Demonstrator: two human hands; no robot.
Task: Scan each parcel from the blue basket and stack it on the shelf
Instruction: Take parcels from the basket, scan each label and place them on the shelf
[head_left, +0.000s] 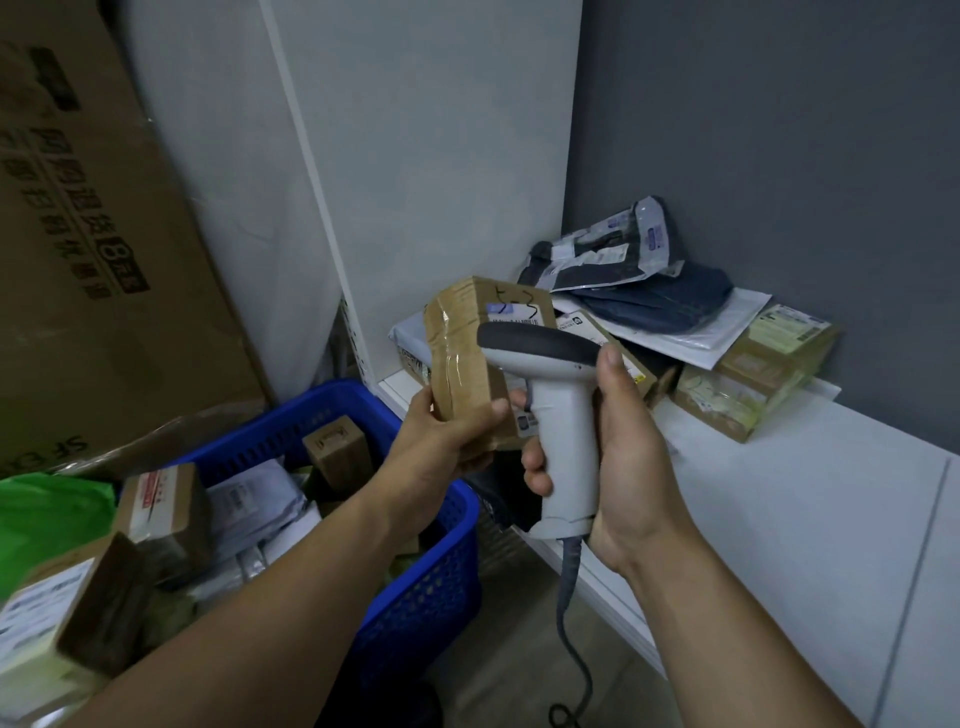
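Scan step underway: left hand (447, 431) grips taped parcel (478, 358), right hand (618, 457) grips scanner (561, 415) aimed at label. Next: stack on shelf (779, 519), far right pile.

Glossy-taped cardboard parcel (470, 358); plastic scanner (561, 415)

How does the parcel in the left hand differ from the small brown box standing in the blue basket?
The held parcel is up in the air, gripped by the left hand at the scanner; the basket box stands on end among other parcels in the blue basket, untouched. The held parcel is banded with glossy tape and shows a white label; the basket box shows only a small mark on top. Both are brown cardboard.
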